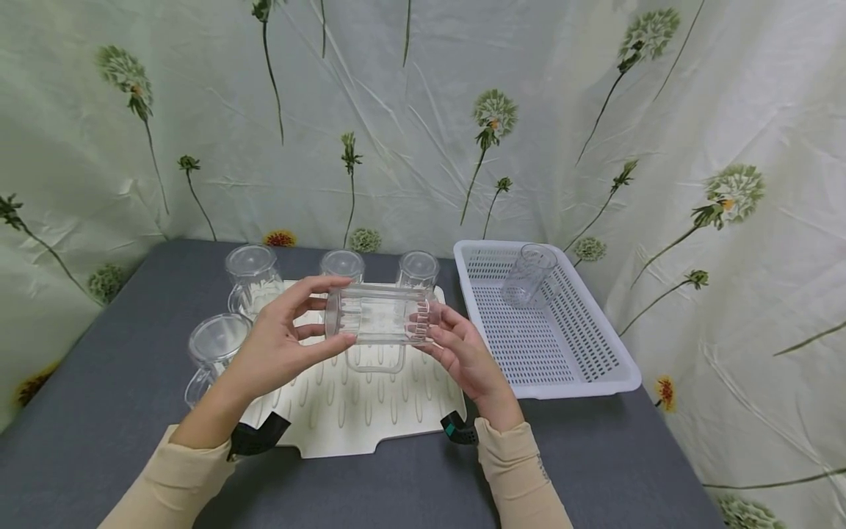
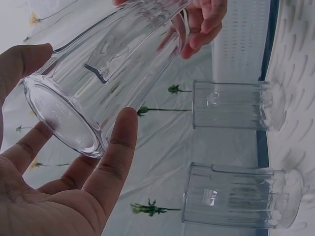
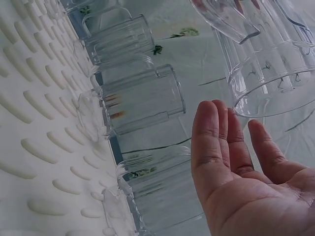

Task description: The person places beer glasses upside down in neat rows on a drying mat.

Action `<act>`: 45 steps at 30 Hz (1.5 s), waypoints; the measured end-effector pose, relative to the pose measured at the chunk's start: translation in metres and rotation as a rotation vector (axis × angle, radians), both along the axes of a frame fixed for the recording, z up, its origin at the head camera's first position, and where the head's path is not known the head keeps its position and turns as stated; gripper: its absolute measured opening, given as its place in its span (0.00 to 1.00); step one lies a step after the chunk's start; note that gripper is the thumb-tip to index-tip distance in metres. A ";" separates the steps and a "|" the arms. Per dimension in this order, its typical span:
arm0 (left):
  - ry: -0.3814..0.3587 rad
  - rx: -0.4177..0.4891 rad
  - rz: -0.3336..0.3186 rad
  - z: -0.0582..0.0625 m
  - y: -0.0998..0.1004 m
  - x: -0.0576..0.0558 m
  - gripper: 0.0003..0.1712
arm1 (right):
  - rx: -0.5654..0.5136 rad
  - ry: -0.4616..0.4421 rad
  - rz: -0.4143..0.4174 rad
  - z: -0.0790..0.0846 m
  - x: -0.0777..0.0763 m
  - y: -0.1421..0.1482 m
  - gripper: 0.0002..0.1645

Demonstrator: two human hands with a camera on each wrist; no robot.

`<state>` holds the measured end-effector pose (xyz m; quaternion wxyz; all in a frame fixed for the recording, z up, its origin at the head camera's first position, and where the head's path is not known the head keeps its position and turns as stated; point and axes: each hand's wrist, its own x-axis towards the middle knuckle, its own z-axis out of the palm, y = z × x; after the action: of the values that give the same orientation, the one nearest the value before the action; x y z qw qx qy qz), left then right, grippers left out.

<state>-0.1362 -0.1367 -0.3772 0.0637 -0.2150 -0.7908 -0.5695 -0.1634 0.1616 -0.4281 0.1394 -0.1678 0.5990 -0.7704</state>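
Observation:
A clear glass mug (image 1: 383, 314) lies sideways in the air over a cream draining tray (image 1: 360, 411), its handle hanging on the near side. My left hand (image 1: 287, 327) grips it round the base end, thumb below and fingers above; the left wrist view shows the round base (image 2: 64, 115) between the fingertips. At the mouth end is my right hand (image 1: 465, 356), its fingers extended and only lightly bent. In the right wrist view these fingertips (image 3: 206, 110) are right at the mug's rim (image 3: 275, 105), without wrapping round it.
Several clear mugs stand upside down along the tray's back and left, among them one mug (image 1: 218, 342) at front left. Right of the tray is a white perforated basket (image 1: 555, 389) with a clear glass (image 1: 529, 275) inside. Behind the grey table (image 1: 86, 411) hangs a flowered curtain (image 1: 410, 132).

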 end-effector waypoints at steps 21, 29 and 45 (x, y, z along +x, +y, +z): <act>0.004 -0.054 0.009 0.004 -0.005 0.002 0.39 | 0.100 0.107 -0.060 0.020 -0.008 0.010 0.39; 0.007 -0.107 0.024 0.006 -0.008 0.001 0.38 | 0.146 0.115 -0.072 0.030 -0.013 0.016 0.37; -0.034 -0.169 0.040 0.004 -0.009 -0.001 0.39 | 0.231 0.117 -0.136 0.050 -0.025 0.041 0.34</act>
<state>-0.1368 -0.1455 -0.3729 0.0434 -0.1943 -0.8411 -0.5030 -0.1885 0.2028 -0.3776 0.0700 -0.1544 0.7009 -0.6928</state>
